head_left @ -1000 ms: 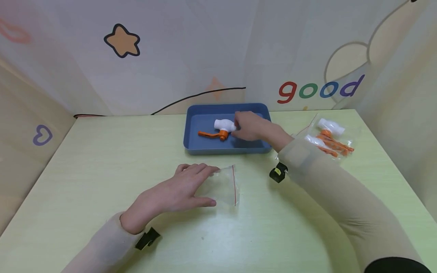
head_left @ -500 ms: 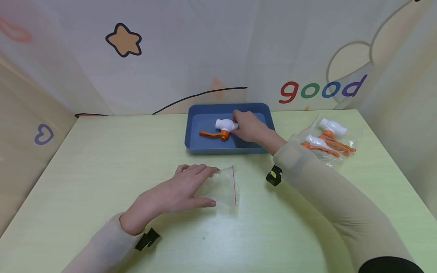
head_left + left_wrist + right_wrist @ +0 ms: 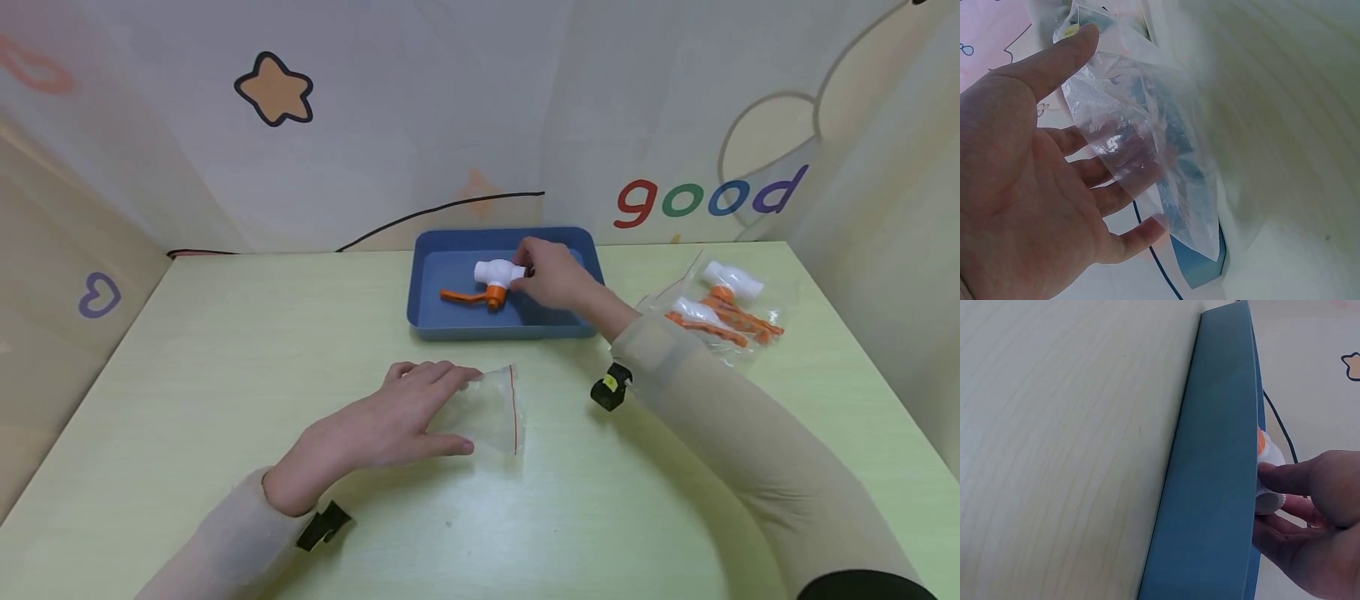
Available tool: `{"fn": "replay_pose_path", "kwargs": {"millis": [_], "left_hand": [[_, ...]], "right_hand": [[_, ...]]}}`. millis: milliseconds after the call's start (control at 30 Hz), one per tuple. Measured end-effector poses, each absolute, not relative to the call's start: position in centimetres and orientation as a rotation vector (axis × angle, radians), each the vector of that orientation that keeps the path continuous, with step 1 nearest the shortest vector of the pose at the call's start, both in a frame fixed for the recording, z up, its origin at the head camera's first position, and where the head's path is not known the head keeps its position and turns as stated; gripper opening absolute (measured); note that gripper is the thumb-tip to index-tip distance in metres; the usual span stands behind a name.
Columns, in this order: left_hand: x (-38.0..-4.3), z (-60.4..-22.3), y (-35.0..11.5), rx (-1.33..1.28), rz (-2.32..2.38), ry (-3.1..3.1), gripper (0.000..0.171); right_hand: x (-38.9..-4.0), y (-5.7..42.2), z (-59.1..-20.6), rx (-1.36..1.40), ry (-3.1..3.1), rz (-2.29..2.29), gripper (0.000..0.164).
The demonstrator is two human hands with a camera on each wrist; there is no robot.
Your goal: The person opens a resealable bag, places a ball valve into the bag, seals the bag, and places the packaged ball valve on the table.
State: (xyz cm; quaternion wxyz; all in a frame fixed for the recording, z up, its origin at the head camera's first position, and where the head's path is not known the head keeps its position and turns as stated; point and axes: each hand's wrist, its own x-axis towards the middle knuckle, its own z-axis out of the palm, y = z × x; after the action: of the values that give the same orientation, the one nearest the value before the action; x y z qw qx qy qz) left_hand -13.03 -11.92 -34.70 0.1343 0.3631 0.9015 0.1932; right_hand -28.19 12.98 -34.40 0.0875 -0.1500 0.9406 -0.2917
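Note:
A white ball valve [image 3: 496, 273] with an orange lever lies in the blue tray [image 3: 506, 332]. My right hand [image 3: 555, 275] pinches its right end. The right wrist view shows the thumb [image 3: 1285, 478] against the white valve end [image 3: 1269, 501], the lower part of which the tray wall hides. Nearer me, my left hand [image 3: 382, 425] touches a clear zip bag [image 3: 487, 408] with a red seal line, its thumb spread away from the fingers. From the left wrist, the bag [image 3: 1147, 137] lies over relaxed fingers [image 3: 1110, 194], with nothing visible inside it.
On the right side of the table [image 3: 225, 358] lie clear bags [image 3: 738, 304] with white and orange valves in them, close to my right forearm. A printed curtain [image 3: 420, 125] stands right behind the tray.
The right hand stays at the valve in the tray, shifting only slightly. The left hand and the bag under it keep their place.

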Motion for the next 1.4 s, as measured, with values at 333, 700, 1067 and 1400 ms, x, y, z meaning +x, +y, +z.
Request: {"fn": "replay_pose_path", "kwargs": {"millis": [333,700,1067,1400], "left_hand": [[-13.1,-34.7,-11.9,1.052,0.555,2.617,0.076],[-13.5,-34.7,-12.1,1.022,0.562,2.625,0.077],[-14.4,-34.7,-12.8,0.933,0.625,2.653,0.079],[-15.3,-34.9,-13.3,0.873,0.66,2.715,0.081]], "right_hand": [[-27.6,13.2,-34.1,-0.292,2.785,-1.248,0.03],[-26.9,13.7,-33.8,-0.189,2.812,-1.408,0.032],[-25.9,14.9,-33.2,-0.188,2.753,-1.52,0.034],[-24.7,16.4,-32.7,-0.188,2.684,-1.636,0.034]]}}
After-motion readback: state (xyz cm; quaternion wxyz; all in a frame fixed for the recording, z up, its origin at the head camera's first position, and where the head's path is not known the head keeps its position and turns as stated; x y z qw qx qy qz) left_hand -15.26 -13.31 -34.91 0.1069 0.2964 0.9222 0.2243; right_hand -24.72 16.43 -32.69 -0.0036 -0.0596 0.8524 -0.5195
